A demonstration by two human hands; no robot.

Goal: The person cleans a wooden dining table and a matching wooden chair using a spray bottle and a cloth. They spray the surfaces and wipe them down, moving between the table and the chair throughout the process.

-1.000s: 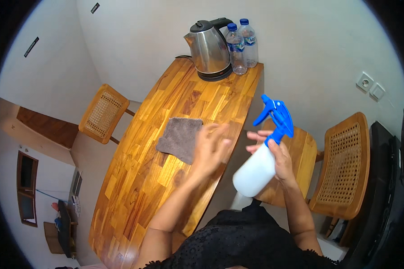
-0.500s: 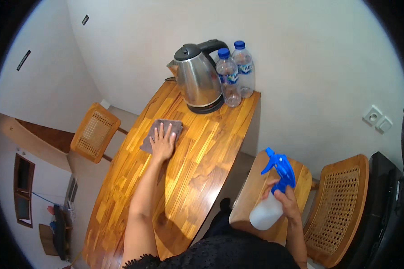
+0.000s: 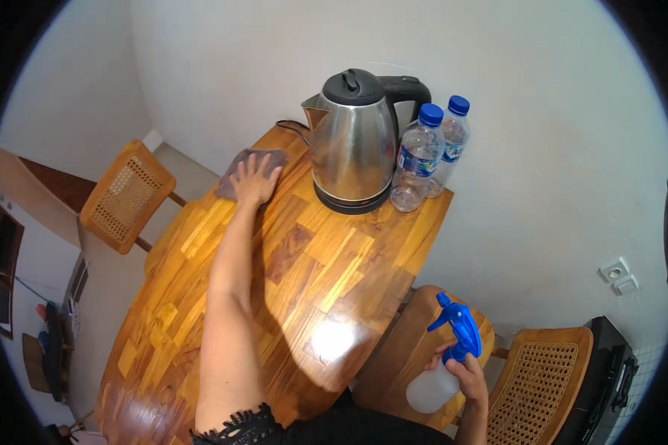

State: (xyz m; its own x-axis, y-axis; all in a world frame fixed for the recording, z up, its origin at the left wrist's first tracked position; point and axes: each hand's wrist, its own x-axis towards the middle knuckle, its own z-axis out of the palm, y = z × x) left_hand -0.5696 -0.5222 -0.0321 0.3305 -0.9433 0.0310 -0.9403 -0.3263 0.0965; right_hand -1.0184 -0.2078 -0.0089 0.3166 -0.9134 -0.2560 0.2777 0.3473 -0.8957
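Shifted farther along the varnished wooden table since the earlier frame, the soft grey-brown cloth now lies left of the stainless-steel kettle with black lid and handle. It sits beneath the left hand, whose fingers are spread and laid flat on it. Nearer the person than the kettle, and to its right, the right hand curls its fingers around the neck of the translucent white spray bottle with blue trigger head. Just right of the kettle, two clear plastic bottles with blue caps bear printed blue-and-white labels.
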